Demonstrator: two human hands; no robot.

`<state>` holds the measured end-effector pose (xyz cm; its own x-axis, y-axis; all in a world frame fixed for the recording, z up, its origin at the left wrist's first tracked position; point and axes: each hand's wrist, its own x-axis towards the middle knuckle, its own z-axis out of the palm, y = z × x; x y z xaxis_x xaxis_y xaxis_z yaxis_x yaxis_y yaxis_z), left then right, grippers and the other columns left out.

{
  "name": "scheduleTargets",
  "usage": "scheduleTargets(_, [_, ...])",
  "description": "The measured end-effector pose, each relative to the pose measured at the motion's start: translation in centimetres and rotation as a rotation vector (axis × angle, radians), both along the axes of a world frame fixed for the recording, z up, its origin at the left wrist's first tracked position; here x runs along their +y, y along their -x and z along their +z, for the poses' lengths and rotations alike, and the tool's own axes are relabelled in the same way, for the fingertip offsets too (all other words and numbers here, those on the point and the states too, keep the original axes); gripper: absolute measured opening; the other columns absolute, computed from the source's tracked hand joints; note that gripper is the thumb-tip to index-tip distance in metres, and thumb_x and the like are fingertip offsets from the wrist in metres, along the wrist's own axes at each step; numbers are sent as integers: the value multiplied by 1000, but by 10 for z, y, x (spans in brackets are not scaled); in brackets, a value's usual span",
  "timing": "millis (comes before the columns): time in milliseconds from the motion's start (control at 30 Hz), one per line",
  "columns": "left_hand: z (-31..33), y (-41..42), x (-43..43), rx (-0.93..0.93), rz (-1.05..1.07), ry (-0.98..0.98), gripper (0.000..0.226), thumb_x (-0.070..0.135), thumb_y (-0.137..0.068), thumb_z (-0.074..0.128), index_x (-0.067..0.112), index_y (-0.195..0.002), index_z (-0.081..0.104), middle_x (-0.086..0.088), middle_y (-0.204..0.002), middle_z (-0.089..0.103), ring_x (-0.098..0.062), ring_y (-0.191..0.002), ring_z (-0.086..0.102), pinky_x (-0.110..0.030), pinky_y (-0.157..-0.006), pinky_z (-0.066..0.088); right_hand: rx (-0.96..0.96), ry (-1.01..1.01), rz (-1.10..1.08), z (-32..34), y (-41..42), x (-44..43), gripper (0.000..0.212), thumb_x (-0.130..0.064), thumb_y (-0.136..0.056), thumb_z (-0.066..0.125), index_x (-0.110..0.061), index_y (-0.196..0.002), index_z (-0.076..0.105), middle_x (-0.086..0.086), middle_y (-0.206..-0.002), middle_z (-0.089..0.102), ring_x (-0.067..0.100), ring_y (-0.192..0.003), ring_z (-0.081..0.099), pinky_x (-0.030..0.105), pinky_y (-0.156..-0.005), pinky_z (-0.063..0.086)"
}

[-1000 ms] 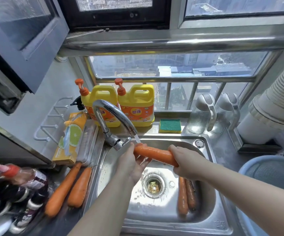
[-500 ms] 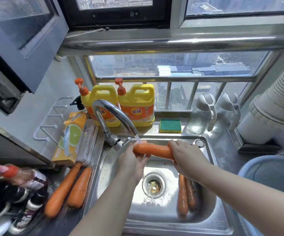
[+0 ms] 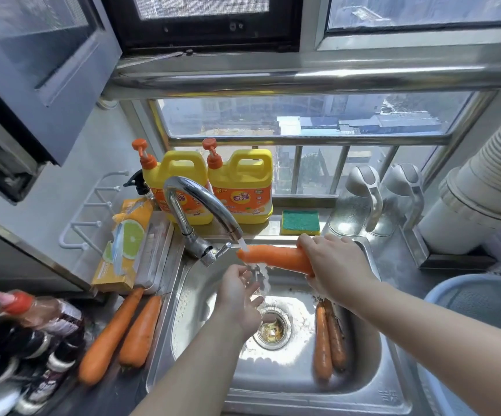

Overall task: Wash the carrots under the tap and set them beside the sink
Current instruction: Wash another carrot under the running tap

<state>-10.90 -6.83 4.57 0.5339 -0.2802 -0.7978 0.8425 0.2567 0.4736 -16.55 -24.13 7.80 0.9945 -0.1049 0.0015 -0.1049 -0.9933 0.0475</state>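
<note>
My right hand (image 3: 334, 265) grips the thick end of a carrot (image 3: 273, 257) and holds it level under the chrome tap (image 3: 201, 205). Water runs from the spout onto the carrot's tip. Below the carrot, my left hand (image 3: 240, 295) hangs in the falling water with relaxed fingers and holds nothing. Two carrots (image 3: 328, 340) lie side by side in the steel sink (image 3: 363, 382), right of the drain. Two more carrots (image 3: 123, 331) lie on the counter left of the sink.
Two yellow detergent jugs (image 3: 240, 187) and a green-yellow sponge (image 3: 300, 222) stand behind the sink. An orange box (image 3: 126, 247) leans at the left. Dark bottles (image 3: 24, 340) crowd the counter's left end. Two clear jugs (image 3: 360, 202) and a blue basket (image 3: 483, 307) are at the right.
My left hand has let go of the carrot and dropped below it into the stream. My right hand has lifted the carrot slightly, level under the spout.
</note>
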Motion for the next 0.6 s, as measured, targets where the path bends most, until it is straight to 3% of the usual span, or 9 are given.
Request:
scheduleTargets(133, [7, 0, -7, -123, 22, 61, 35, 32, -103, 52, 13, -133, 57, -5, -130, 59, -31, -127, 54, -72, -109, 29, 106, -148, 2, 4, 1, 4, 39, -33, -83, 64, -27, -119, 49, -4, -106, 66, 25, -97, 63, 34, -73, 44])
scheduleTargets(200, [6, -6, -9, -155, 94, 102, 39, 33, -105, 48, 7, -134, 54, -12, -130, 63, -30, -122, 58, -64, -106, 40, 160, -263, 6, 6, 1, 10, 40, -33, -81, 64, -27, -117, 51, -3, -104, 67, 24, -92, 63, 34, -70, 48])
scheduleTargets(267, [6, -12, -9, -162, 168, 94, 45, 36, -107, 42, 0, -132, 53, -18, -118, 67, -30, -108, 63, -54, -88, 52, 178, -319, 24, 7, 0, 16, 41, -35, -80, 66, -28, -118, 51, -4, -104, 67, 23, -89, 61, 33, -70, 48])
scheduleTargets(367, [11, -20, -5, -159, 247, 76, 46, 40, -107, 40, 3, -132, 46, -19, -117, 64, -30, -98, 64, -45, -69, 52, 228, -471, 4, 13, -4, 15, 49, -45, -80, 73, -32, -122, 54, -8, -103, 66, 16, -84, 57, 31, -71, 46])
scheduleTargets(500, [8, -23, -2, -200, 261, 51, 39, 29, -105, 48, 2, -135, 48, -18, -120, 64, -28, -103, 65, -43, -75, 54, 294, -774, -61, 19, -5, 0, 36, -53, -81, 77, -32, -106, 62, -8, -90, 69, 9, -73, 66, 17, -57, 48])
scheduleTargets(600, [4, -15, -6, -252, 189, 29, 36, 13, -103, 53, 0, -136, 47, -22, -130, 60, -30, -115, 63, -45, -93, 52, 268, -793, -65, 13, -4, -2, 30, -52, -82, 76, -31, -100, 65, -6, -83, 72, 10, -68, 69, 17, -54, 48])
